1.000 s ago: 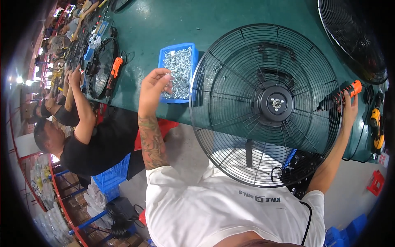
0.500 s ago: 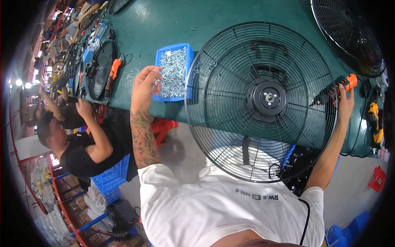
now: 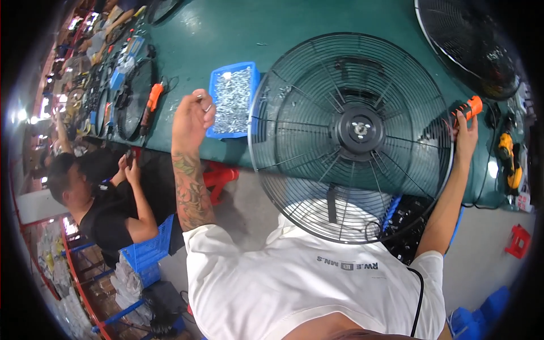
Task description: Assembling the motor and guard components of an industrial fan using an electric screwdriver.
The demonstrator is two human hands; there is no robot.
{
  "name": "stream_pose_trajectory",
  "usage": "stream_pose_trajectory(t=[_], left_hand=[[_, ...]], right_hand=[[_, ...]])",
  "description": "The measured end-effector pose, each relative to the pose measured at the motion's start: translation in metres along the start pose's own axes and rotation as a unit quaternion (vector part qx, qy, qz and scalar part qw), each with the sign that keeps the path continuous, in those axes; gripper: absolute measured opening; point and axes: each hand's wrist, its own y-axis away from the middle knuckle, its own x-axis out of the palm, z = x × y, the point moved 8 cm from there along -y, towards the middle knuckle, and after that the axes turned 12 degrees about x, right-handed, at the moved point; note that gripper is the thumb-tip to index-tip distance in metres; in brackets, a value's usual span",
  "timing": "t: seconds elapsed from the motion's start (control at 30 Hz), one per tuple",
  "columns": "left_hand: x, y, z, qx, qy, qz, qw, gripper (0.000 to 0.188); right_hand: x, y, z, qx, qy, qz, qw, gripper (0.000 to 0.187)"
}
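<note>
My left hand (image 3: 192, 116) is raised beside the left wall of a blue bin (image 3: 256, 102) heaped with silver screws (image 3: 232, 93). Its fingers are curled in; what they hold is too small to make out. At the right, my right hand (image 3: 466, 136) grips an orange and black electric screwdriver (image 3: 469, 107), whose lower part is behind the rim of the fan guard. The round black wire fan guard (image 3: 300, 141) lies between my hands, overhanging the table's near edge, with a dark hub (image 3: 360, 130) at its middle.
Another fan guard (image 3: 470, 45) lies at the far right of the green table (image 3: 317, 17), and a yellow and black power tool (image 3: 507, 147) near the right edge. Left, an orange screwdriver (image 3: 152, 102) lies near a seated co-worker (image 3: 102, 209). A red stool (image 3: 218, 178) stands below the table.
My left hand has drawn slightly left, away from the screw bin, and its fingers have curled tighter. The view has shifted a little. The co-worker's hands have come together.
</note>
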Motion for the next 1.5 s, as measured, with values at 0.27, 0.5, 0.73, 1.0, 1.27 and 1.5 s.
stream_pose_trajectory(t=[0.27, 0.5, 0.73, 1.0, 1.27, 1.5], left_hand=[[0.127, 0.029, -0.010, 0.001, -0.023, 0.157, 0.987, 0.020], [0.278, 0.082, 0.019, 0.120, -0.340, 0.413, 0.836, 0.011], [0.330, 0.121, 0.032, 0.341, -0.325, 0.454, 0.756, 0.021], [0.332, 0.128, 0.028, 0.366, -0.328, 0.442, 0.751, 0.025], [0.327, 0.123, 0.035, 0.361, -0.339, 0.431, 0.754, 0.026], [0.322, 0.112, 0.040, 0.366, -0.362, 0.411, 0.753, 0.025]], right_hand=[[-0.102, 0.015, 0.097, -0.282, -0.250, -0.078, 0.923, 0.029], [-0.049, 0.170, 0.208, -0.238, -0.382, 0.198, 0.871, 0.047], [0.030, 0.262, 0.234, -0.297, -0.390, 0.448, 0.747, 0.050], [0.055, 0.270, 0.223, -0.308, -0.315, 0.508, 0.740, 0.050], [0.065, 0.274, 0.218, -0.300, -0.219, 0.551, 0.748, 0.051], [0.083, 0.264, 0.207, -0.257, -0.298, 0.532, 0.750, 0.073]])
